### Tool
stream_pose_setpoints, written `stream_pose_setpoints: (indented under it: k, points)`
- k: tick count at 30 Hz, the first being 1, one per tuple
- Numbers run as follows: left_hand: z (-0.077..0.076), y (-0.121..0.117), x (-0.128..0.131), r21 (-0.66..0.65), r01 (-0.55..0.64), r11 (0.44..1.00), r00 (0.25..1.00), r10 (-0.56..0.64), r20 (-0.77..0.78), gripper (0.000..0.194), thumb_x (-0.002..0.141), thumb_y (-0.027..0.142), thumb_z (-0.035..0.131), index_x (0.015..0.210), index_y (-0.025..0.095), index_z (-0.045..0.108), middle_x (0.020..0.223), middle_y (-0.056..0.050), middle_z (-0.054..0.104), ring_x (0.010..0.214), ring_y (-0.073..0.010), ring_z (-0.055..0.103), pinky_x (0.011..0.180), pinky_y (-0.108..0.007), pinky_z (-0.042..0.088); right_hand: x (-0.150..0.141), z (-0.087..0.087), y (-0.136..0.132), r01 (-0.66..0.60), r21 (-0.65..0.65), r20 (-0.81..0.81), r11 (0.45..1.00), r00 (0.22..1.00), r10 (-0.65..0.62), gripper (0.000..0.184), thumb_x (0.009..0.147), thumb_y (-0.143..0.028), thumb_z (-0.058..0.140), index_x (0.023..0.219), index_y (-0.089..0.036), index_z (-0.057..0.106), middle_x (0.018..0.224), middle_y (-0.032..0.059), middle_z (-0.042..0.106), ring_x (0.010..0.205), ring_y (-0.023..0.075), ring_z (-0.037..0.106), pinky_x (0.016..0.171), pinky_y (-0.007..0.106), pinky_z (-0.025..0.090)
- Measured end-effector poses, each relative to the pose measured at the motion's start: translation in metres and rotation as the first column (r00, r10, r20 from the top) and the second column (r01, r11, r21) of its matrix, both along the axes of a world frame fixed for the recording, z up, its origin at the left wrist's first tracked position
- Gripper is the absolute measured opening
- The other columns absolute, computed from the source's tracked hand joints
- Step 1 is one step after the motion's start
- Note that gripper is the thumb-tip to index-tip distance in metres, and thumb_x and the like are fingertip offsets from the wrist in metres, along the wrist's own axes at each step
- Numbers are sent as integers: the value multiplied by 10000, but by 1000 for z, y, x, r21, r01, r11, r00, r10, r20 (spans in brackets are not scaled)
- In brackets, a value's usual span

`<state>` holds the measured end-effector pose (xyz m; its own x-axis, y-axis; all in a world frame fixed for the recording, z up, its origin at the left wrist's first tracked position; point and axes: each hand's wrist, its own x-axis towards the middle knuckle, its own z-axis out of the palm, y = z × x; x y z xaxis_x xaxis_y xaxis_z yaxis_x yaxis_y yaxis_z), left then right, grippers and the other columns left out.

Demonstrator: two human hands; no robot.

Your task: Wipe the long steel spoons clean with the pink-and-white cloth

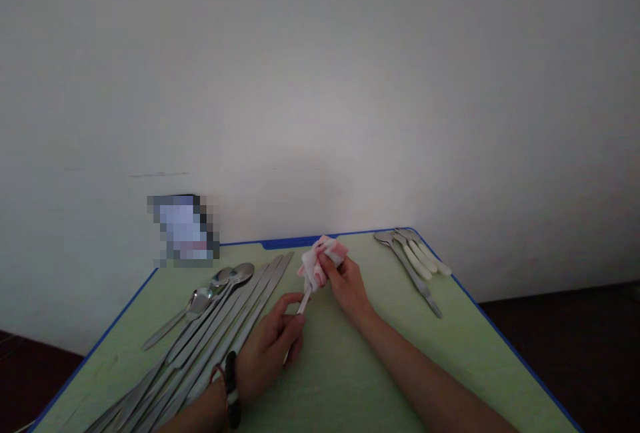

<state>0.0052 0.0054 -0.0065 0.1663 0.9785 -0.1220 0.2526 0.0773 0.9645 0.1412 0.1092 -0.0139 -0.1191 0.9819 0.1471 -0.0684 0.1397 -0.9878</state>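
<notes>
Over the middle of the table, my left hand (275,336) grips the slim handle of a piece of cutlery (304,301). Its far end is wrapped in a pink and white cloth (323,263), so I cannot tell whether it is a spoon, fork or knife. My right hand (346,281) is closed on the cloth, pinching it around that hidden end. Just left of my left hand lie several table knives (265,286) and spoons (243,273), side by side and pointing away from me.
The light green table (345,380) has a blue edge and stands against a pale wall. At the right back lie a metal spoon (410,273) and several white-handled pieces of cutlery (420,261). A blurred phone (185,226) leans on the wall at the left back.
</notes>
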Motion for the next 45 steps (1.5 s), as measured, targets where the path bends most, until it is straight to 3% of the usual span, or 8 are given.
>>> stream_pose_setpoints:
  k: [10,19,23,27,33,37,41,45]
  points:
    - [6,1,1,-1,28,1000,996,-28,82,501,888,507,313,1134,112,498,460,61,466,399,-99,412,410,-204,308,-2,-2,1,-4,44,51,999,999,2,337,725,-464,574,748,-133,631,623,6,591,557,115,469,516,222,368]
    - [-3,3,0,62,45,997,999,-44,-15,453,892,465,327,1143,112,461,454,79,464,394,-97,406,415,-201,311,-5,2,-3,21,29,51,999,998,-23,306,717,-449,570,683,-146,595,527,-34,512,474,96,420,457,221,314]
    - [1,2,0,95,48,994,998,-45,-34,422,907,449,313,1119,121,471,471,78,450,413,-93,403,445,-203,327,-5,1,0,47,-42,-104,998,993,-51,214,674,-367,576,616,-160,575,522,-43,497,495,95,403,493,226,330]
    - [0,3,0,86,25,996,1000,-25,7,435,909,468,298,1119,129,472,471,88,411,395,-89,375,420,-200,309,-4,-3,6,-74,-131,-326,989,945,27,116,601,-250,530,515,-176,508,490,-42,458,491,97,393,506,231,353]
    - [-4,3,1,62,-10,998,998,7,61,436,901,486,306,1122,143,461,484,90,406,384,-83,375,396,-189,285,0,-2,11,-104,-196,-433,975,902,9,29,575,-213,481,560,-189,489,530,-33,491,491,100,413,486,222,369]
    - [-2,3,1,33,0,999,999,-1,35,427,896,469,317,1128,135,445,484,91,411,396,-84,371,408,-191,294,1,3,11,-140,-237,-483,961,876,9,108,659,-296,493,612,-200,513,539,-22,546,494,122,477,494,236,398]
    - [-1,3,1,14,15,1000,1000,-15,18,423,892,447,327,1159,131,415,493,86,433,406,-91,383,412,-195,306,0,8,8,-176,-223,-451,959,891,59,355,760,-505,451,732,-184,599,637,31,639,657,178,596,577,272,446]
    - [-4,3,0,21,36,999,999,-36,4,398,896,430,335,1153,142,431,501,79,450,417,-94,404,425,-198,320,0,6,6,-162,-188,-416,969,907,71,487,744,-619,437,797,-171,622,708,50,671,730,195,615,607,284,458]
